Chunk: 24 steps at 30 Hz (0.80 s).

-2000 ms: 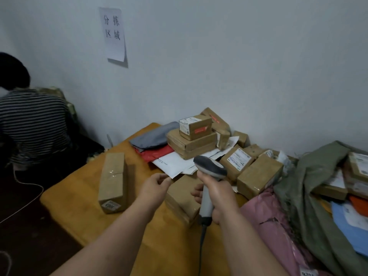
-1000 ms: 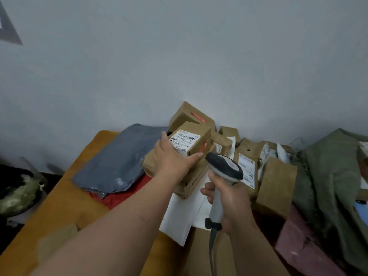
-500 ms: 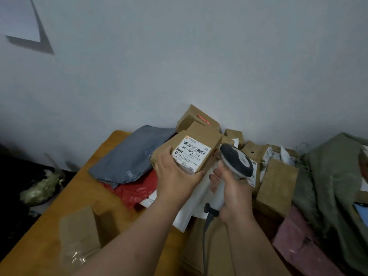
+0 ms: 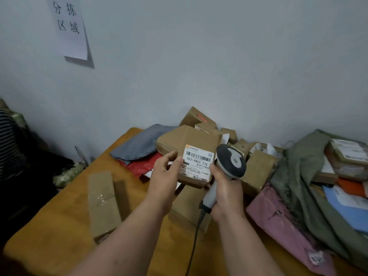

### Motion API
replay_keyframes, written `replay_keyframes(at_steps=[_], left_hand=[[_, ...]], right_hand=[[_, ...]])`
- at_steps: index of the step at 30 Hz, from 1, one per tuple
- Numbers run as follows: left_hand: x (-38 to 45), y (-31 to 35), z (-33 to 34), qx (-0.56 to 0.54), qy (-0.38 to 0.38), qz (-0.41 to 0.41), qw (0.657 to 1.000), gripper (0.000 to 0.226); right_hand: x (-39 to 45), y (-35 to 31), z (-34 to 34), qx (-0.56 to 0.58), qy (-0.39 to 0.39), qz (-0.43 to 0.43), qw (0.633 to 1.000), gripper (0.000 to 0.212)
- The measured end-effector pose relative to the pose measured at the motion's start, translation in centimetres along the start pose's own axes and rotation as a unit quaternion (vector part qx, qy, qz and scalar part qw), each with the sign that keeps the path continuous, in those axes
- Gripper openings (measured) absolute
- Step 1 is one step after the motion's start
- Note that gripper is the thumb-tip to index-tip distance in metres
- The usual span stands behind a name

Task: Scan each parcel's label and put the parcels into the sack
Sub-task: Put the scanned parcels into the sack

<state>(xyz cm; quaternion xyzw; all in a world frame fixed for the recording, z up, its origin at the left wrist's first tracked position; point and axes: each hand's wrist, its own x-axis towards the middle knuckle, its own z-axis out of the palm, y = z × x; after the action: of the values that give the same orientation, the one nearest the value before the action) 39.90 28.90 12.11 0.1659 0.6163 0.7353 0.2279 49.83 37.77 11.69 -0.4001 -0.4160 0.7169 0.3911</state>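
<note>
— Orange-brown table below a pale wall; nearest?
— Left hand pinches a cardboard parcel raised above the table; right hand wraps the barcode scanner just beside it.
— Writing?
— Shipping label reads "507-P802 T70"; finer print blurs.
— Beyond?
— Heaped boxes, a green sack at right holding parcels, cut off. Wall notice: "分拣区域".
</note>
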Motion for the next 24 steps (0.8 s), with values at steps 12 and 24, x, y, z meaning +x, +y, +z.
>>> replay_keyframes(at_steps=[12,24], left_hand=[[-3.0,-0.1,-3.6,-0.061,-0.16,-0.155,0.973,0.08],[-2.3,0.9,-7.1,-0.147,-0.041,-0.102,0.983,0.091]], right_hand=[[-3.9,-0.4,-3.6,-0.023,-0.008,0.0,1.0,0.026],[-7.8,-2.0,-1.5,-0.145,-0.126,-0.029,0.981,0.03]])
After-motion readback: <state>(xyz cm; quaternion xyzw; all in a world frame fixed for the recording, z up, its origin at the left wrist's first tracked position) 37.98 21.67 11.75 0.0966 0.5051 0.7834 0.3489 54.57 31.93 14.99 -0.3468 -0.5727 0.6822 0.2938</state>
